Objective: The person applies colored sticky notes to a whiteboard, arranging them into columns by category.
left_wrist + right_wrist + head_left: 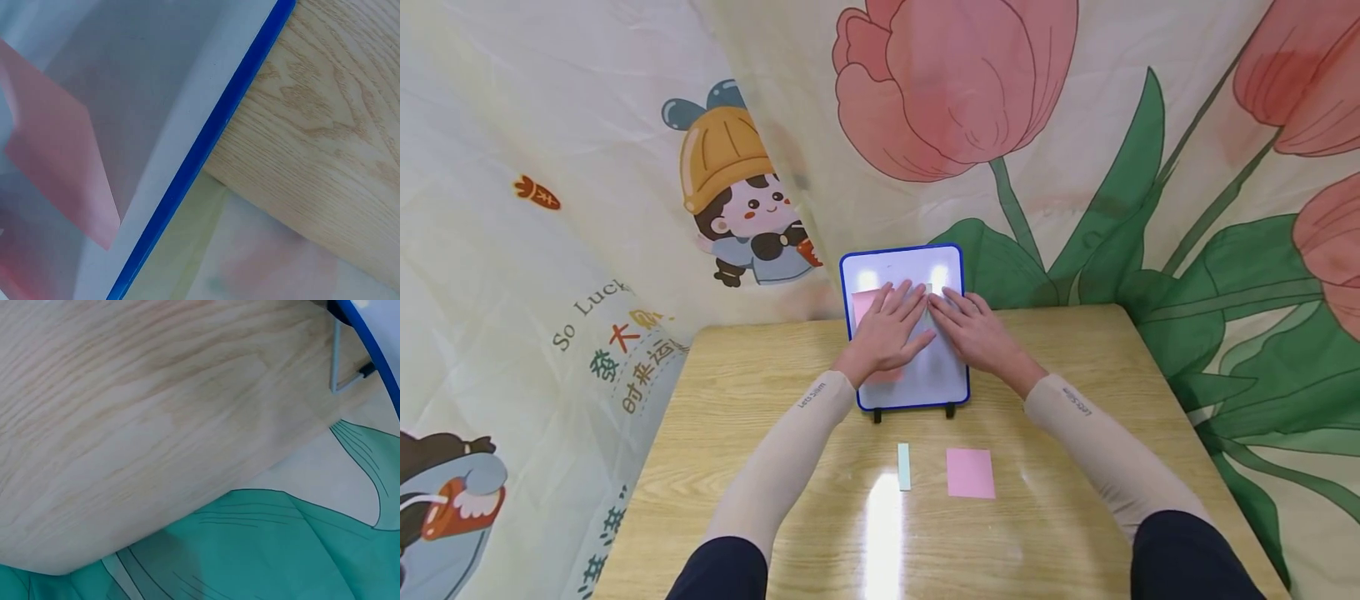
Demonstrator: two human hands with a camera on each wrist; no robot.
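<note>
A small whiteboard (951,379) with a blue frame stands tilted on the table. My left hand (887,332) lies spread over its middle, fingers straight and pointing up the board. From the right, my right hand (983,335) reaches onto the board, its straight fingertips beside the left ones. Close to those fingertips shows a narrow pale strip (929,289), mostly hidden. A pink sticky note (862,302) is on the board's upper left, partly behind the left hand. Lower down, another pink patch (886,376) shows below the left wrist. In the left wrist view, one pink note (69,162) stands partly away from the surface.
On the wooden table (760,367), in front of the board, lie a pale green strip (904,467) and a pink square note (970,473). Black-tipped feet (951,410) and a wire leg (336,362) support the board. A printed cloth (775,50) hangs behind the table.
</note>
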